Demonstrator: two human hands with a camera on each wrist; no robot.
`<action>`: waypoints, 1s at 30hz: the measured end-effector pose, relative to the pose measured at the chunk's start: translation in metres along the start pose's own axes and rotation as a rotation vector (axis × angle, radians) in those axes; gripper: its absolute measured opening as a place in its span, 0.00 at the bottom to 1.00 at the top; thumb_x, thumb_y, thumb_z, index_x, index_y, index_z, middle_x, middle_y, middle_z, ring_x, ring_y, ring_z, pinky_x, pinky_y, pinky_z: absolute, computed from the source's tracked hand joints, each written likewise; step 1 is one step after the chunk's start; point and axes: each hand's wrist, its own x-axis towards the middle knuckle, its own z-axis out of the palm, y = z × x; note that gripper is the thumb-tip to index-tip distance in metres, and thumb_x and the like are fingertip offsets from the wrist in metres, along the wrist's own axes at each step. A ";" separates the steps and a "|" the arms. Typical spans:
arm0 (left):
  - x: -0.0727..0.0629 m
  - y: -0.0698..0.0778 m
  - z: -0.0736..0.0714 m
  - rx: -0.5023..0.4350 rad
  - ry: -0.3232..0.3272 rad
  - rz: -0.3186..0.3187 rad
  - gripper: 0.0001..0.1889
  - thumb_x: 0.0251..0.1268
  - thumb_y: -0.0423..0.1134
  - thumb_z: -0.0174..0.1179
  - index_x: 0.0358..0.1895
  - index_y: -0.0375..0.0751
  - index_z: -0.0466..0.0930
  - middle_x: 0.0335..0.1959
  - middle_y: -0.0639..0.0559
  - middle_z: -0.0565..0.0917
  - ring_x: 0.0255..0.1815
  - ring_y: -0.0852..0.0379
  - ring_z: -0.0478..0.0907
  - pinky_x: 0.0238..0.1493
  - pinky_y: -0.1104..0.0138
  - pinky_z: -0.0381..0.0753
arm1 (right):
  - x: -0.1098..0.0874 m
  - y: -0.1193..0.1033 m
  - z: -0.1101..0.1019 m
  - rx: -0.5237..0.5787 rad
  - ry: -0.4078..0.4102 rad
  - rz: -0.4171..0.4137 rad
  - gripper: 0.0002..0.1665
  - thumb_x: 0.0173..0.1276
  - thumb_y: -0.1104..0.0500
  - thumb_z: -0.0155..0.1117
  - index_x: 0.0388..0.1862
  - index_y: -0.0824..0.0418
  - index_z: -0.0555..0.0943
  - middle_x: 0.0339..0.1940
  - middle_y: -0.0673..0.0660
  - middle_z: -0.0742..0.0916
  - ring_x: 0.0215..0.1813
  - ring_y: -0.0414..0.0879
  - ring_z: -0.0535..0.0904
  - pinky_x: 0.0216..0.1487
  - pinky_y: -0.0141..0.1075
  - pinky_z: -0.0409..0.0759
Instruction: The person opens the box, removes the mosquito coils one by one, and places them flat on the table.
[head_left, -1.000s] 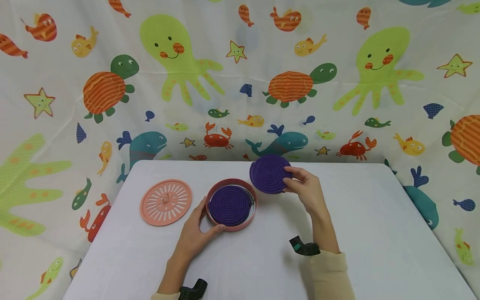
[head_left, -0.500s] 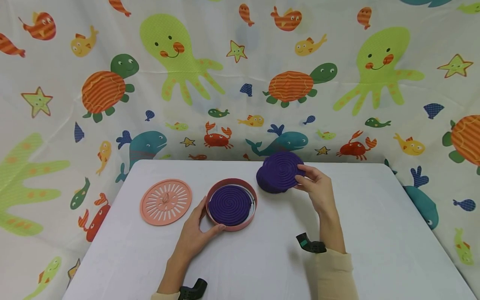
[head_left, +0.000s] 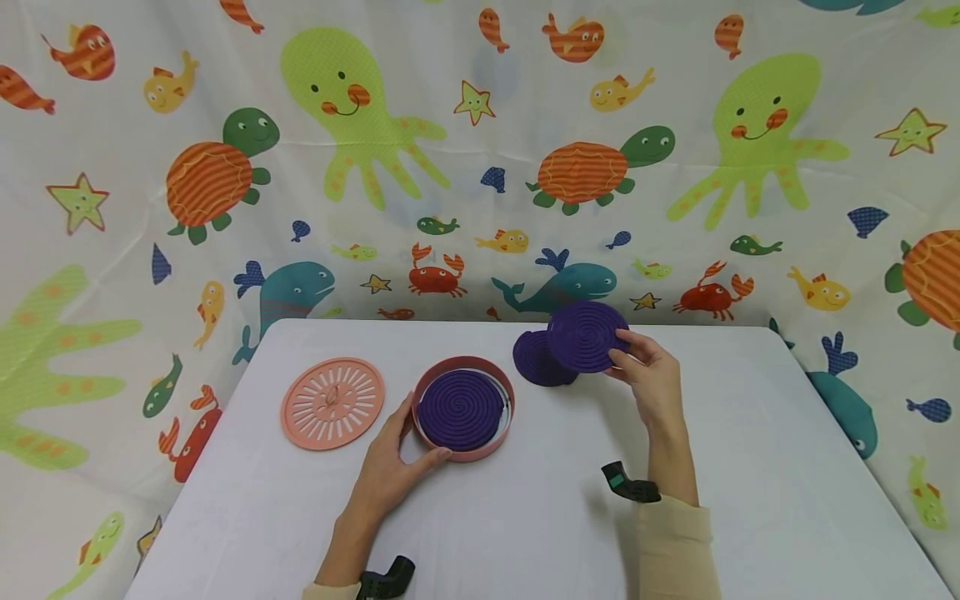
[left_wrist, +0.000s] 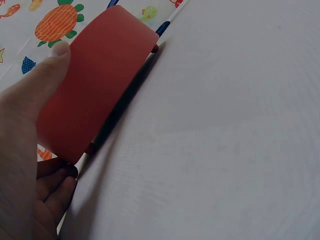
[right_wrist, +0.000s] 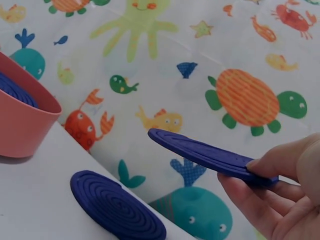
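My right hand [head_left: 643, 371] pinches the edge of a flat purple mosquito coil [head_left: 588, 337] between thumb and fingers, raised above the table. In the right wrist view the held coil [right_wrist: 200, 152] appears nearly edge-on. Below it a second spiral coil [head_left: 537, 358] lies flat on the table, partly covered in the head view. To the left, my left hand [head_left: 393, 467] grips the side of a round pink mosquito coil holder [head_left: 486, 455], thumb at the near side. Inside that holder rests another purple coil [head_left: 459, 410]. The left wrist view has the holder's outer wall [left_wrist: 97, 82] under the thumb.
A pink slotted lid [head_left: 332, 404] with a small raised centre lies left of the holder. The white table [head_left: 525, 533] ends at its back edge, close behind the coils, against a curtain [head_left: 465, 150] printed with sea animals.
My right hand has moved right with its coil, uncovering most of the coil lying on the table. The left hand and the holder have stayed in place.
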 end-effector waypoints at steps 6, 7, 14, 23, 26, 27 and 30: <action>0.001 -0.001 0.000 -0.001 0.005 0.002 0.56 0.51 0.64 0.72 0.80 0.50 0.54 0.78 0.50 0.65 0.76 0.51 0.68 0.75 0.55 0.70 | 0.002 0.002 -0.004 0.019 0.033 0.025 0.25 0.70 0.68 0.64 0.65 0.69 0.76 0.54 0.59 0.85 0.37 0.36 0.87 0.41 0.29 0.89; 0.001 -0.001 0.000 -0.002 0.006 0.004 0.56 0.51 0.64 0.72 0.80 0.50 0.54 0.78 0.50 0.65 0.76 0.51 0.68 0.75 0.55 0.70 | 0.003 0.002 -0.005 0.024 0.038 0.030 0.25 0.69 0.68 0.64 0.65 0.69 0.76 0.52 0.58 0.85 0.37 0.36 0.87 0.40 0.29 0.89; 0.001 0.000 0.000 0.000 0.004 -0.001 0.56 0.51 0.64 0.72 0.80 0.49 0.54 0.78 0.50 0.65 0.76 0.51 0.68 0.75 0.55 0.70 | 0.005 0.007 -0.010 0.067 0.057 0.071 0.26 0.69 0.68 0.65 0.66 0.67 0.75 0.46 0.49 0.87 0.37 0.37 0.87 0.40 0.28 0.89; 0.000 0.001 0.000 -0.001 -0.010 -0.012 0.56 0.51 0.65 0.72 0.81 0.52 0.53 0.78 0.50 0.65 0.76 0.50 0.67 0.75 0.53 0.69 | 0.008 0.016 -0.017 0.118 0.091 0.091 0.25 0.69 0.69 0.64 0.65 0.68 0.75 0.41 0.47 0.88 0.35 0.37 0.87 0.39 0.28 0.89; 0.000 0.001 -0.001 0.000 -0.013 -0.017 0.56 0.51 0.65 0.72 0.81 0.54 0.52 0.78 0.50 0.64 0.76 0.50 0.67 0.75 0.53 0.69 | 0.009 0.019 -0.019 0.136 0.105 0.091 0.26 0.69 0.71 0.63 0.65 0.69 0.75 0.40 0.47 0.88 0.35 0.37 0.87 0.38 0.28 0.89; 0.000 0.001 -0.001 0.001 -0.013 -0.019 0.56 0.51 0.65 0.72 0.81 0.54 0.52 0.78 0.50 0.64 0.76 0.50 0.67 0.75 0.52 0.69 | 0.010 0.019 -0.020 0.140 0.112 0.095 0.25 0.69 0.71 0.63 0.65 0.69 0.75 0.39 0.47 0.88 0.34 0.37 0.87 0.37 0.28 0.89; 0.000 0.001 -0.001 0.003 -0.011 -0.020 0.56 0.51 0.65 0.72 0.81 0.54 0.52 0.78 0.50 0.64 0.76 0.50 0.67 0.75 0.52 0.69 | 0.011 0.021 -0.021 0.155 0.129 0.111 0.25 0.68 0.72 0.63 0.65 0.69 0.75 0.39 0.47 0.88 0.34 0.37 0.87 0.36 0.28 0.89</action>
